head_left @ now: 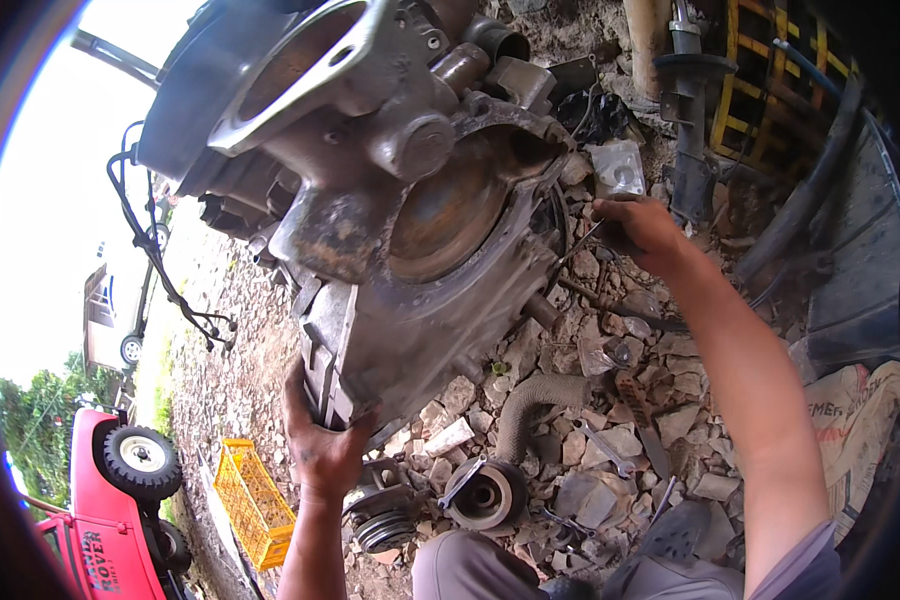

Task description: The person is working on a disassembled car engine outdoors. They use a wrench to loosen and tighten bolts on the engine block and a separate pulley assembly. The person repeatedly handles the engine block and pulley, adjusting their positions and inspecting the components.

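A large grey metal engine casing (425,325), greasy and with a round opening, fills the upper middle of the view. My left hand (322,445) is closed round its lower left corner, thumb on one face and fingers behind the edge. To the right of the casing, my right hand (638,235) is closed on a thin metal rod (582,242) that slants down toward the casing's right side. The rod's far end is hard to make out, so its kind is unclear. A squarish silvery metal part (618,167) lies just beyond my right hand.
Rubble covers the ground. A pulley (485,497) with a wrench (463,482) across it, a ribbed hose (532,402) and another wrench (607,448) lie near my knees. A strut (688,120) and sack (862,430) are right; a yellow crate (257,503) and red vehicle (105,515) left.
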`<state>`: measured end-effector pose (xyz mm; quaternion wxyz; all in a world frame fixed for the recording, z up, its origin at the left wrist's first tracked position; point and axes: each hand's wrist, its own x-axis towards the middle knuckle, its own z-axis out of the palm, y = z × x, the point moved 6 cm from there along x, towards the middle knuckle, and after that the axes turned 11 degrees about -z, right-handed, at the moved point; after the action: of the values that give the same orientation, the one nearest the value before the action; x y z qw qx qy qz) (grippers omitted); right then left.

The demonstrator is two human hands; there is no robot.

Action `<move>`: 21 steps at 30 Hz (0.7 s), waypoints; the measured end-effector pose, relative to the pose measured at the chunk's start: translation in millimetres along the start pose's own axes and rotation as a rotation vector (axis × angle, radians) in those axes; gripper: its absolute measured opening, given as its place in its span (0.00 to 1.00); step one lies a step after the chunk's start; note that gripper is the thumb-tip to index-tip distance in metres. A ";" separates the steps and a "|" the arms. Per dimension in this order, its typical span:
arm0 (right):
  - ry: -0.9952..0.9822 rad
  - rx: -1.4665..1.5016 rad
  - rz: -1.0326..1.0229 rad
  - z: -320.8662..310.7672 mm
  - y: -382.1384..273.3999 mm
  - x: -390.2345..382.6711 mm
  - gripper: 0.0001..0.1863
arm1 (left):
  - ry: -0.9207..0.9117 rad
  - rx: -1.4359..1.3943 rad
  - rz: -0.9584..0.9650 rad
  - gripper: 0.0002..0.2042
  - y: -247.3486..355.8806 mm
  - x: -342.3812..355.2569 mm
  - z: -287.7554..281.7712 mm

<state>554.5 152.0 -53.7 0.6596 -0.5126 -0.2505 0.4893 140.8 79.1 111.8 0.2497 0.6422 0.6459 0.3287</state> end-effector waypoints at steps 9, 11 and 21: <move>0.146 -0.586 -0.703 51.4 -29.8 -70.2 0.10 | -0.023 -0.053 0.023 0.40 0.8 0.1 3.3; 0.008 -0.793 -0.883 82.6 -23.3 -104.6 0.11 | 0.002 -0.046 0.030 0.40 2.9 -2.2 3.8; -0.462 -1.293 -1.133 110.0 55.9 -153.6 0.15 | 0.035 0.015 0.053 0.41 4.4 0.1 1.8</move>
<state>380.5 60.6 -40.5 0.3175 -0.4723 -0.8203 -0.0564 145.1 79.2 114.0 0.2249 0.6551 0.6352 0.3417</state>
